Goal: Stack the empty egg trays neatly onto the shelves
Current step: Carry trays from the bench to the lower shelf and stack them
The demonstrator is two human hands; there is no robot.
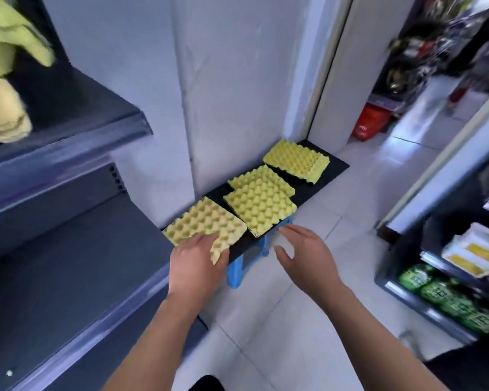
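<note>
Yellow egg trays lie in three piles on a low black board [326,176] against the wall. The nearest tray [202,224] is gripped at its front corner by my left hand [196,259], fingers on top and thumb at the edge. The middle pile [259,203] holds two trays set askew, and a far pile [295,160] lies beyond. My right hand [304,251] hovers open, fingers spread, just in front of the middle pile, touching nothing. More yellow trays [5,80] sit on the upper grey shelf [76,131] at left. The lower shelf [76,258] is bare.
A blue plastic stool [244,263] carries the board's near end. A white wall panel rises behind. At right stands a rack [463,280] with green cans and boxed goods. A red basket [370,122] sits far back on the tiled floor.
</note>
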